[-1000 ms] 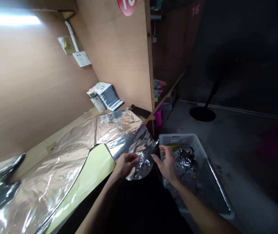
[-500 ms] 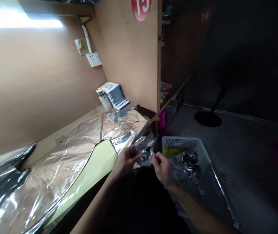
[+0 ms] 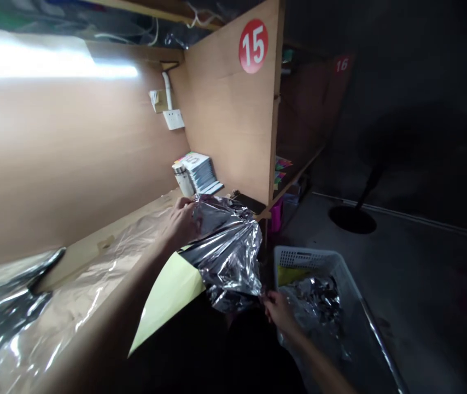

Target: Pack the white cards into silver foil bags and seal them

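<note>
A crinkled sheet of silver foil film (image 3: pixel 233 254) stretches between my hands at the table's right end. My left hand (image 3: pixel 182 221) is closed on its upper left edge. Lower down, my right hand (image 3: pixel 278 311) pinches its bottom right corner beside the basket. A pale yellow sheet (image 3: pixel 170 293) shows from under the film, its lower point hanging past the table edge. More shiny film (image 3: pixel 106 262) covers the table to the left, partly hidden behind my left forearm.
On the right, a white plastic basket (image 3: pixel 319 253) holds crumpled film. A bottle (image 3: pixel 183 180), a stack of cards (image 3: pixel 203 171) and a dark phone (image 3: pixel 250 202) lie near the wooden partition (image 3: pixel 229 120). A round black stand base (image 3: pixel 352 219) rests on the floor.
My left hand has moved up and left, lifting the film's edge away from the table. My right hand has gone slightly down, so the bunched film is now spread out. The view has tilted up.
</note>
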A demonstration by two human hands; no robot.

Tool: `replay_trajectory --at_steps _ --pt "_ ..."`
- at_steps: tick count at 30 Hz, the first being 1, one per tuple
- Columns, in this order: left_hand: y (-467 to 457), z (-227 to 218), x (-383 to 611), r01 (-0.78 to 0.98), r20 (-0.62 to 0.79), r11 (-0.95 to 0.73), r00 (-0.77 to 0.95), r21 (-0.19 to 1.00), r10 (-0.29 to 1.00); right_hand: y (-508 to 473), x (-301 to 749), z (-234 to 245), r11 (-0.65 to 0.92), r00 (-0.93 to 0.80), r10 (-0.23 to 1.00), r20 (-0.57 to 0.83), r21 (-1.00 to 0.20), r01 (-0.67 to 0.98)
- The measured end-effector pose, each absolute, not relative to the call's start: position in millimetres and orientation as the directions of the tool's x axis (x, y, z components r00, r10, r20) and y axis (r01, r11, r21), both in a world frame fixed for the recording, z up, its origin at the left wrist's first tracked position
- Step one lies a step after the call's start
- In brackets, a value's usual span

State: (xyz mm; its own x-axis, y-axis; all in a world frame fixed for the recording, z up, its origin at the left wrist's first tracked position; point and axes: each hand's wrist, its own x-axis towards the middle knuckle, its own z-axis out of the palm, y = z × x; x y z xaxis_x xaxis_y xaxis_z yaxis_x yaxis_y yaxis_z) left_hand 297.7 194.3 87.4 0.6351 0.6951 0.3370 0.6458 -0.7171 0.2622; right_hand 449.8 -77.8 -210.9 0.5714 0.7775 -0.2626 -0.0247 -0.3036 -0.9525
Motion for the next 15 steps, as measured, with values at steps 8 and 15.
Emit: replay_trajectory --at_steps 8,15 --pt "307 62 354 0.808 0.109 -0.579 0.569 0.108 0.815 -109 477 -251 -0.387 0.567 0.766 -0.302 -0.921 0.033" --pt "323 27 366 0.806 0.129 -0.587 0.576 0.079 0.807 -89 577 -127 -0.319 0.819 0.552 0.156 -0.868 0.380"
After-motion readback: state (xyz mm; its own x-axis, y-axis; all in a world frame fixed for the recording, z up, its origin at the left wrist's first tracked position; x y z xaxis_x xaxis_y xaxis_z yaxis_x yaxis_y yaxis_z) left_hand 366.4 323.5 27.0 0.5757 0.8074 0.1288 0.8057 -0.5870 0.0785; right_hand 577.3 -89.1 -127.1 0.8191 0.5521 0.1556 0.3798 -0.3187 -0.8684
